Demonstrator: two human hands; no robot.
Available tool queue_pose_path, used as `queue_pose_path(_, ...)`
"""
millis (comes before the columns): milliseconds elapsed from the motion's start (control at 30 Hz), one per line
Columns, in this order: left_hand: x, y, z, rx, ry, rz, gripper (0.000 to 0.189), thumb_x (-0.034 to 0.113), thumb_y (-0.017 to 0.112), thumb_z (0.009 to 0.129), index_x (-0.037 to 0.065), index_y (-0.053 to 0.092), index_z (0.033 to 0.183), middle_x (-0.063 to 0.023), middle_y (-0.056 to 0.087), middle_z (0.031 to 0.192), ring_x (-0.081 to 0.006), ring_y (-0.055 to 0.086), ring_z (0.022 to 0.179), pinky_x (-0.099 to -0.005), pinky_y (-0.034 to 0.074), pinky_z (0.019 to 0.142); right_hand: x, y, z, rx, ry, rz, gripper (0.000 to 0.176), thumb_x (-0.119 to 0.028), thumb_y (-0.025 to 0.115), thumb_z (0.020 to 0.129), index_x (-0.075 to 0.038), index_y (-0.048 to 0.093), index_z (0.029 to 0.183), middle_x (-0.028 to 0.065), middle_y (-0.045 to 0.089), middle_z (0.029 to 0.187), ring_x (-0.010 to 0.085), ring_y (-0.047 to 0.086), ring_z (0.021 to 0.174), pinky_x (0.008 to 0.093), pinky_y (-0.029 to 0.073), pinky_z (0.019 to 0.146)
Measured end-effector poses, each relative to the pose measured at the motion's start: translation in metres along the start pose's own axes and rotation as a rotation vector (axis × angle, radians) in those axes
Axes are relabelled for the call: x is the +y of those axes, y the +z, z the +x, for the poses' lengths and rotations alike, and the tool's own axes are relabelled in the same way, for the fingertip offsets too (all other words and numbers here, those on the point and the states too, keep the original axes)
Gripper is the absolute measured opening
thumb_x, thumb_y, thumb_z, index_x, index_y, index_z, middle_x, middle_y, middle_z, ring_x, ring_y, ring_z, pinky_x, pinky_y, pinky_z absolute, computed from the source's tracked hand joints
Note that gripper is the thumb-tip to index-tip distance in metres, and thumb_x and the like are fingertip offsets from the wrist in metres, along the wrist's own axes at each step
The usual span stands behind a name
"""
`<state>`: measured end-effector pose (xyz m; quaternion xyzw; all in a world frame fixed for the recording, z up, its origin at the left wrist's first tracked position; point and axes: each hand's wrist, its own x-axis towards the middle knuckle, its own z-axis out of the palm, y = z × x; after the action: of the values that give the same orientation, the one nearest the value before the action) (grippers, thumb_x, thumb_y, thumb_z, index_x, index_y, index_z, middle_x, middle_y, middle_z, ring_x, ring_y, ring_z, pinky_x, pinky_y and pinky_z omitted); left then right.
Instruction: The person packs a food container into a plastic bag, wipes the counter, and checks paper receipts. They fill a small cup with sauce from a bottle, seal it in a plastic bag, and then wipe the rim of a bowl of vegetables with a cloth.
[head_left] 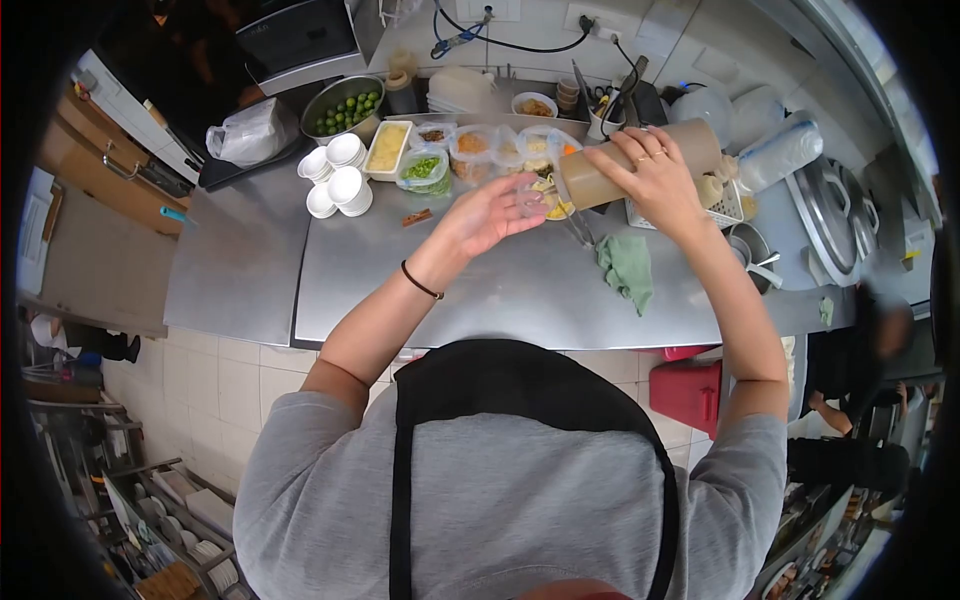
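Steel desk [480, 290] carries white bowls [338, 175] and a green cloth [627, 268]. Right hand [652, 180] has its fingers clamped on a tilted sauce bottle [585, 180] above a clear tub [535, 200]. Left hand [490, 215] is at the tub, fingers half curled; I cannot tell whether they grip it.

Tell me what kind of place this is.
Likely a commercial kitchen prep station: stainless steel counter, a row of ingredient tubs, stacked white ramekins, and a sauce bottle in the right hand.
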<state>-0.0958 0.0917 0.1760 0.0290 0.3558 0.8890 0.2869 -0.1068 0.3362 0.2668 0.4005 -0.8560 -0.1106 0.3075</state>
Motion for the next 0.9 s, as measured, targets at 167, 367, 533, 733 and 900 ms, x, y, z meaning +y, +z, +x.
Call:
queue_pose_path(167,-0.001,0.002,-0.006,0.016,0.003,0.010,0.046,0.022,0.042,0.090,-0.006,0.032,0.125,-0.0229,0.041,0.119,-0.0324,0.048,0.106,-0.0398,0.044,0.091,-0.002,0.000,0.010,0.017,-0.124,-0.021,0.050,-0.004,0.057,0.066,-0.022,0.049,0.112,0.0052,0.054,0.101,0.0212,0.050,0.098,0.0377,0.035,0.090)
queue_pose_path(367,0.002,0.007,-0.010,0.023,0.003,0.002,0.046,0.021,0.043,0.090,-0.007,0.033,0.124,-0.0230,0.042,0.121,-0.0313,0.048,0.107,-0.0402,0.044,0.090,-0.002,-0.004,0.014,-0.043,-0.126,-0.017,0.051,-0.003,0.057,0.066,-0.023,0.050,0.112,0.0029,0.055,0.093,0.0207,0.051,0.093,0.0365,0.037,0.086)
queue_pose_path(533,0.003,0.006,-0.007,0.006,-0.001,-0.001,0.044,0.021,0.043,0.089,-0.007,0.034,0.123,-0.0224,0.042,0.121,-0.0312,0.047,0.109,-0.0414,0.043,0.092,0.000,-0.007,0.012,-0.042,-0.106,-0.025,0.051,-0.002,0.057,0.065,-0.023,0.051,0.111,0.0021,0.055,0.091,0.0204,0.052,0.092,0.0359,0.037,0.086)
queue_pose_path(733,0.003,0.015,-0.007,-0.110,-0.005,-0.077,0.043,0.021,0.043,0.089,-0.006,0.036,0.122,-0.0209,0.041,0.122,-0.0317,0.044,0.112,-0.0429,0.039,0.096,0.007,-0.005,-0.014,0.007,0.103,0.135,0.063,0.001,0.064,0.058,-0.019,0.050,0.116,0.0040,0.055,0.100,0.0210,0.051,0.095,0.0361,0.037,0.087)
queue_pose_path(900,0.009,0.034,-0.016,-0.131,-0.026,-0.143,0.043,0.020,0.040,0.090,-0.005,0.034,0.125,-0.0193,0.041,0.124,-0.0302,0.043,0.114,-0.0415,0.038,0.097,0.039,0.003,-0.055,0.192,0.726,0.834,0.070,-0.011,0.076,0.058,-0.005,0.043,0.119,0.0128,0.051,0.114,0.0238,0.048,0.107,0.0338,0.039,0.090)
